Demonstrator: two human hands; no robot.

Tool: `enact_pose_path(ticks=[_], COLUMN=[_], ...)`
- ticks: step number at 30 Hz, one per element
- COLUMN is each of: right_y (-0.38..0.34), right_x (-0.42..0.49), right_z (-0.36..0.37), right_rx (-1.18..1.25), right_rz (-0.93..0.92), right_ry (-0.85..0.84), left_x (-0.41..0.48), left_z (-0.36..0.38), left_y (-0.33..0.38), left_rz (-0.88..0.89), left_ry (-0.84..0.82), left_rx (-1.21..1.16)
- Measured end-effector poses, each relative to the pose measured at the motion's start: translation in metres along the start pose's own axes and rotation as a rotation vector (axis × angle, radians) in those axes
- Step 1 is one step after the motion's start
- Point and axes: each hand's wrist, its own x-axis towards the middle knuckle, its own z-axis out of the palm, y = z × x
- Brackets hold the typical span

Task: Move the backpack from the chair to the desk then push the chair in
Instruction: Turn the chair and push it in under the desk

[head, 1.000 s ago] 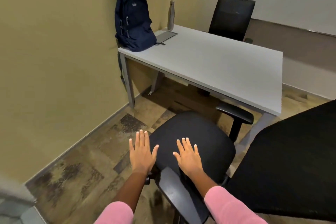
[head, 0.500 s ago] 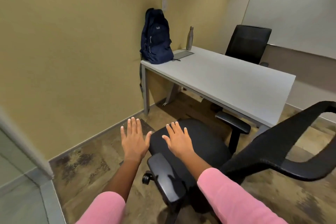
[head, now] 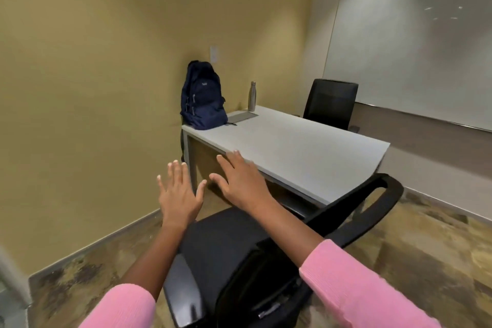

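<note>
The navy backpack (head: 203, 100) stands upright on the far left corner of the grey desk (head: 300, 146), leaning against the yellow wall. A black office chair (head: 234, 253) sits in front of me, outside the desk's near edge, with its seat empty and its backrest frame curving to the right. My left hand (head: 179, 193) hovers open, fingers spread, above the seat's left side. My right hand (head: 239, 180) is also open and raised, in line with the desk's near edge. Neither hand holds anything.
A steel bottle (head: 252, 96) and a flat grey pad (head: 242, 116) lie on the desk beside the backpack. A second black chair (head: 330, 102) stands behind the desk. A whiteboard (head: 415, 42) covers the right wall. The yellow wall runs close on the left.
My view has pulled back and lifted, so the desk looks farther away. Both hands have risen from over the chair seat to desk height, still open.
</note>
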Motion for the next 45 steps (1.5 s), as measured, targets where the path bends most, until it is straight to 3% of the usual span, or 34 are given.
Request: enact_pose_path(ticks=[10, 18, 21, 28, 38, 45], right_y=[0.169, 0.246, 0.255, 0.266, 0.25, 0.227], right_x=[-0.055, -0.095, -0.103, -0.108, -0.121, -0.128], right_z=[-0.038, -0.053, -0.054, -0.055, -0.057, -0.066], right_rx=[-0.021, 0.112, 0.169, -0.004, -0.022, 0.044], right_rz=[0.105, 0.175, 0.174, 0.092, -0.071, -0.323], right_ry=[-0.121, -0.194, -0.194, -0.342, -0.329, -0.471], left_x=[-0.041, -0.083, -0.094, -0.111, -0.119, -0.115], left_z=[-0.002, 0.001, 0.001, 0.0, -0.015, -0.025], left_y=[0.162, 0.23, 0.239, 0.244, 0.225, 0.179], left_rz=[-0.026, -0.081, -0.112, -0.104, -0.052, 0.052], left_ry=[-0.013, -0.143, -0.194, -0.407, -0.363, -0.34], left_rx=[0.032, 0.033, 0.03, 0.108, 0.06, 0.026])
